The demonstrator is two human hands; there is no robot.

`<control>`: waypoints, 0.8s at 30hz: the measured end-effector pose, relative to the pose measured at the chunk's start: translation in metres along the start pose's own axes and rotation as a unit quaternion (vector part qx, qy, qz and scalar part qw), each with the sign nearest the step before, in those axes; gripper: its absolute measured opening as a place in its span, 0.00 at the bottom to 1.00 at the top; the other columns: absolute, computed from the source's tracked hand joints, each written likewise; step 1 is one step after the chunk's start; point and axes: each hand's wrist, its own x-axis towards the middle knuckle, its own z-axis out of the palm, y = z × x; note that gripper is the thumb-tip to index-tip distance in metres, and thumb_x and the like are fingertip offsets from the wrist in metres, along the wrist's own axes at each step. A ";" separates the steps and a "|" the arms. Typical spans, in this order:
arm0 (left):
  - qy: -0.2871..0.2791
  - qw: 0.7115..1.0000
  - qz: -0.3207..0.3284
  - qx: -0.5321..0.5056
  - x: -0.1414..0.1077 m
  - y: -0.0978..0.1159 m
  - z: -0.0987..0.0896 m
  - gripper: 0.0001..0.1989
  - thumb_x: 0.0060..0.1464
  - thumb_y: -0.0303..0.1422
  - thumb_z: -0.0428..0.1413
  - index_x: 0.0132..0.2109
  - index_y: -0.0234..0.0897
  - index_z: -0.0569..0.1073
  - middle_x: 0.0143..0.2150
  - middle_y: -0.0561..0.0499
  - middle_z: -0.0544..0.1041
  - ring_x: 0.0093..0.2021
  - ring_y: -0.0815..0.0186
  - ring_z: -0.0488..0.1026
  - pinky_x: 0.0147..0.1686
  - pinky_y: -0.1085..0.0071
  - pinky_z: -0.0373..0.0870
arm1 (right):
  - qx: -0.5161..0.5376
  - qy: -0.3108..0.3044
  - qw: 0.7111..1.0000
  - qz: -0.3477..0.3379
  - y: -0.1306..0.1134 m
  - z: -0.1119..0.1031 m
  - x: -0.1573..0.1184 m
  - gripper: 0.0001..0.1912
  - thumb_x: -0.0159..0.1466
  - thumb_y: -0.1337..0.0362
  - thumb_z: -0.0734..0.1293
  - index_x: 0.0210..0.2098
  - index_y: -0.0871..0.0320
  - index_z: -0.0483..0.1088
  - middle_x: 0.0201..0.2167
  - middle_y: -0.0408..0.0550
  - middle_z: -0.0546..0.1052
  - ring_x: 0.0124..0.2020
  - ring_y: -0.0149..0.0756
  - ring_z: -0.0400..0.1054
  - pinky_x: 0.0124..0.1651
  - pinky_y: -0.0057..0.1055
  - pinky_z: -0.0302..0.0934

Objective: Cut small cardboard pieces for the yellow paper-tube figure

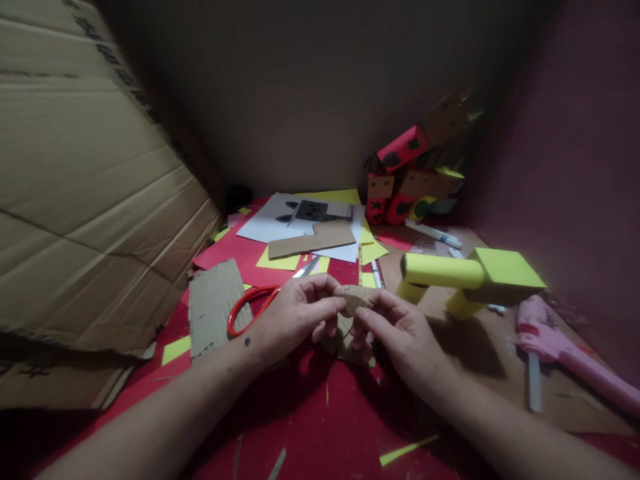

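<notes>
Between my two hands, near the middle of the view, is a small brown cardboard piece [356,303]. My left hand [313,310] pinches its left end between thumb and fingers. The right end is pinched by my right hand [385,323]. More cardboard scraps lie below and behind the fingers, partly hidden by them. Red-handled scissors [239,310] lie beside my left wrist, their blades pointing away, and partly covered by my left hand. A corrugated cardboard sheet [213,307] rests left of the scissors.
White paper with a printed figure [255,227] and an L-shaped cardboard piece [320,240] lie farther back. At right are a yellow paper-covered model [505,270] and a pink glue gun [555,343]. Red decorated tubes [403,150] stand behind. A large cardboard panel [90,200] rises at left.
</notes>
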 end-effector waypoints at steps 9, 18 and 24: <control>-0.016 0.999 -0.007 0.034 -0.001 0.002 -0.001 0.04 0.50 0.31 0.55 0.32 0.35 0.68 0.20 0.57 0.68 0.18 0.75 0.59 0.21 0.77 0.56 | 0.054 -0.004 0.998 0.018 0.003 -0.002 0.004 0.09 0.59 0.60 0.67 0.30 0.58 0.65 0.21 0.40 0.72 0.18 0.27 0.66 0.18 0.22 0.61; -0.073 0.995 -0.018 0.064 -0.001 0.004 -0.001 0.06 0.52 0.34 0.55 0.33 0.35 0.69 0.26 0.53 0.72 0.23 0.72 0.65 0.24 0.76 0.60 | 0.063 0.003 0.997 0.032 0.001 -0.002 0.006 0.09 0.55 0.61 0.70 0.31 0.59 0.68 0.20 0.40 0.73 0.18 0.27 0.67 0.19 0.22 0.61; 0.077 0.869 0.049 0.486 -0.010 0.017 -0.039 0.11 0.52 0.42 0.54 0.34 0.38 0.70 0.29 0.50 0.71 0.29 0.64 0.65 0.26 0.71 0.55 | 0.098 -0.008 0.993 0.067 0.001 -0.004 0.006 0.10 0.54 0.61 0.70 0.31 0.59 0.68 0.19 0.40 0.71 0.17 0.27 0.66 0.14 0.20 0.57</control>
